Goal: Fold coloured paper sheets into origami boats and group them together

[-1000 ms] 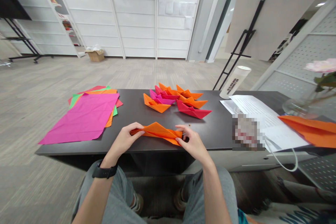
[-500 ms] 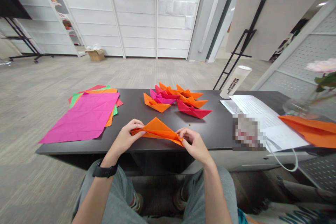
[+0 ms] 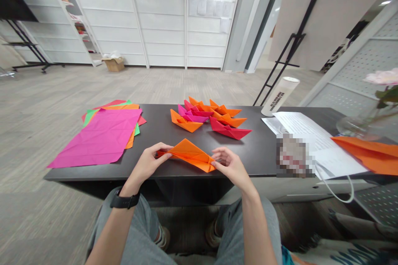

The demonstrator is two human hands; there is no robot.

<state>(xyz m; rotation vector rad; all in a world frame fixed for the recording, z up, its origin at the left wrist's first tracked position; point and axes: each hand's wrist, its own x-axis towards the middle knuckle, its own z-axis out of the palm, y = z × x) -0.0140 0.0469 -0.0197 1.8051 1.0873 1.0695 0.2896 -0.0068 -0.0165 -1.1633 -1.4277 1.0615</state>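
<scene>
Between my hands, near the front edge of the dark table [image 3: 149, 134], is a folded piece of orange paper [image 3: 189, 153] with a pointed peak in the middle. Its left end is pinched by my left hand [image 3: 152, 159], thumb in front and fingers behind. My right hand [image 3: 229, 165] has its thumb on the paper's right end; the thumb and fingertips close on that corner, while the other fingers are loosely curled. Just beyond the sheet stand several folded paper boats, among them an orange boat [image 3: 185, 122], a pink boat [image 3: 194, 114] and a red boat [image 3: 230, 129].
On the left lies a stack of coloured sheets, a pink sheet [image 3: 99, 136] on top. To the right are a white bottle [image 3: 280, 97], printed papers [image 3: 311, 136], a blurred-out object [image 3: 294, 156], a white cable [image 3: 337, 198], an orange folded sheet [image 3: 370, 153] and a flower vase [image 3: 354, 126].
The right part of the orange paper has opened and flattened toward me, showing more of its front face. My right fingers have loosened and lifted slightly; the left hand keeps its pinch.
</scene>
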